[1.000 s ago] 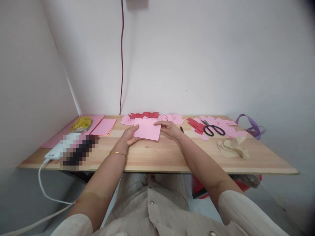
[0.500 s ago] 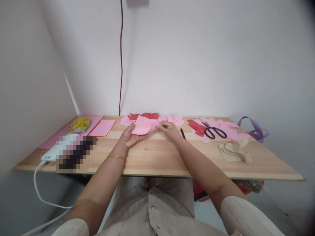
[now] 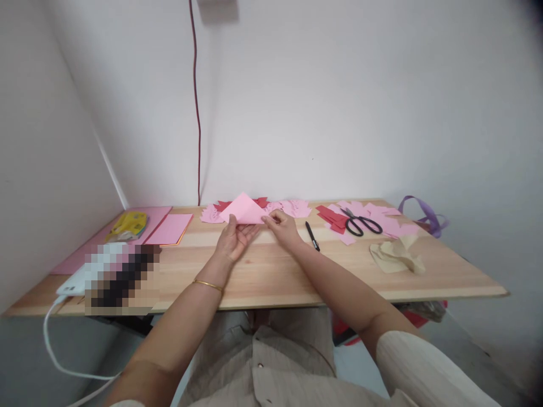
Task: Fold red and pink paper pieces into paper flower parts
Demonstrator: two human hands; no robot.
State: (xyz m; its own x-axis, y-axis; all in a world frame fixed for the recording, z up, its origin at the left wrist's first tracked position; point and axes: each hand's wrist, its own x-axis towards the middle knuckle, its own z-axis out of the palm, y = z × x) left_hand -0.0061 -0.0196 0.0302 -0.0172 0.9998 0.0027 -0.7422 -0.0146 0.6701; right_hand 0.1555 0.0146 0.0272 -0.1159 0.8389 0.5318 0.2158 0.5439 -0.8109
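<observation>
A pink sheet of paper (image 3: 243,209), folded into a triangle with its point up, is held over the table between both hands. My left hand (image 3: 236,236) grips its lower left part, thumb in front and fingers behind. My right hand (image 3: 281,226) pinches the lower right corner. Just behind the paper lie cut-out pink paper shapes (image 3: 292,208) and red paper shapes (image 3: 261,201), partly hidden by it. A black pen (image 3: 313,236) lies to the right of my right hand.
Black-handled scissors (image 3: 363,225) rest among pink scraps (image 3: 382,217) and red scraps (image 3: 333,219). A crumpled beige paper (image 3: 396,257) lies nearer. On the left are a pink paper stack (image 3: 172,229), a yellow packet (image 3: 130,225) and a white device (image 3: 76,281) with a cable. Purple ribbon (image 3: 426,215) sits far right.
The pink paper, loosely bent before, is now a flat triangle with its point up. My right hand has come closer to my left hand. The camera view has shifted slightly.
</observation>
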